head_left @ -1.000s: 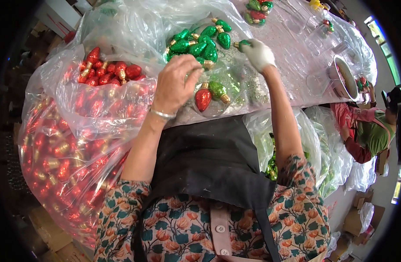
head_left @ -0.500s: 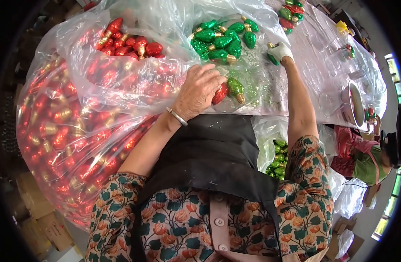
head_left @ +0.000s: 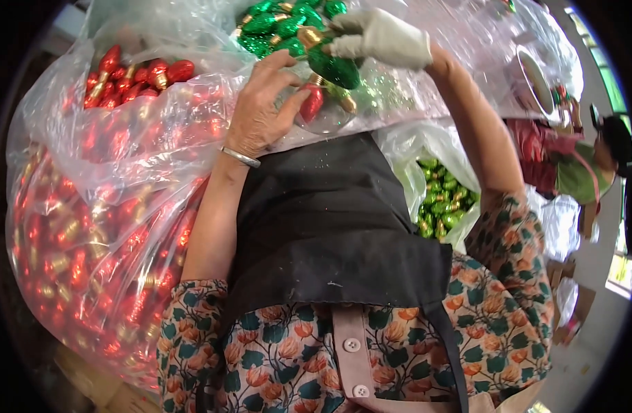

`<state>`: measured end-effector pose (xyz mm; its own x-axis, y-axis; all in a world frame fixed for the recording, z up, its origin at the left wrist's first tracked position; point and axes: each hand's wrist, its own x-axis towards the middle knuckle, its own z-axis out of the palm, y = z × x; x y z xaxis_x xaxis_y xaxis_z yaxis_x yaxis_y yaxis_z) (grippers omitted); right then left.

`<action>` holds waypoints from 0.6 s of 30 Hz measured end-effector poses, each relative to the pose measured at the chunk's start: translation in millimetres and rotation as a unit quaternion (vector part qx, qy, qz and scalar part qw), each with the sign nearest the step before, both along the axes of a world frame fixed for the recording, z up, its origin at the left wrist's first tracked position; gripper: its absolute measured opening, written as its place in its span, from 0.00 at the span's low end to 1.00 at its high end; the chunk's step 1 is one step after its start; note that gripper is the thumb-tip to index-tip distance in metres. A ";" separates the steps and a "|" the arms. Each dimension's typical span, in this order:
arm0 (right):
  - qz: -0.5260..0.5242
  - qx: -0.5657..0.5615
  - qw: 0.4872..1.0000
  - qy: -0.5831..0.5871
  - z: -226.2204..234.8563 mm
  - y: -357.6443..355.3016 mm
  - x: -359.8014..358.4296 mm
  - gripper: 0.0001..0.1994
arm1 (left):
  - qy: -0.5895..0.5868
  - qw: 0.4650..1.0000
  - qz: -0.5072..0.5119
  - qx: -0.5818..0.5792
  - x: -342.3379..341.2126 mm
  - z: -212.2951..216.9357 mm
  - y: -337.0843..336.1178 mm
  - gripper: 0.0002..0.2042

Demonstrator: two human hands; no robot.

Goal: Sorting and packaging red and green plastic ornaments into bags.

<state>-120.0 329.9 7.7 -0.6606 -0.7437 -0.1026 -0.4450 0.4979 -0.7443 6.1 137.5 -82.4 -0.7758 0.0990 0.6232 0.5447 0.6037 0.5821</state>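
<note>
My right hand (head_left: 381, 41), in a white glove, grips a dark green glitter bulb ornament (head_left: 333, 69) with a gold cap. It hangs over a clear plastic container (head_left: 326, 127). Inside the container are a red glitter bulb (head_left: 312, 102) and a lighter green one, mostly covered by the dark green bulb. My bare left hand (head_left: 264, 103) curves round the container's left side, its thumb by the red bulb. Just beyond my hands lies a pile of dark green bulbs (head_left: 261, 24). Several red bulbs (head_left: 140, 79) are heaped to the left.
A huge clear bag of red bulbs (head_left: 109, 227) bulges at my left. An open bag of light green bulbs (head_left: 443, 199) sits below the table edge, right of my black apron (head_left: 329, 206). A white bucket (head_left: 532, 79) and another person (head_left: 570, 162) are at right.
My right hand has come back left and nearer with the dark green bulb, now above the container. My left hand still stays by the container. The whole view has shifted.
</note>
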 end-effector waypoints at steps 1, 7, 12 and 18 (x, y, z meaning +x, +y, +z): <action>0.035 0.018 0.999 0.015 0.5 -3.7 -4.1 0.21 | -0.003 1.000 -0.010 -0.003 0.4 -0.5 1.1 0.08; 0.170 0.187 0.967 -0.025 -7.8 -21.9 -19.1 0.20 | 0.016 1.000 -0.015 -0.007 -8.4 -4.6 -2.6 0.06; 0.308 0.390 0.866 0.063 -39.5 -55.2 -4.8 0.18 | 0.033 0.999 -0.007 -0.017 -10.6 -8.4 -4.0 0.05; 0.274 0.368 0.888 0.031 -69.9 -58.7 -5.1 0.19 | 0.006 1.000 -0.009 0.018 -10.9 -11.6 -7.9 0.06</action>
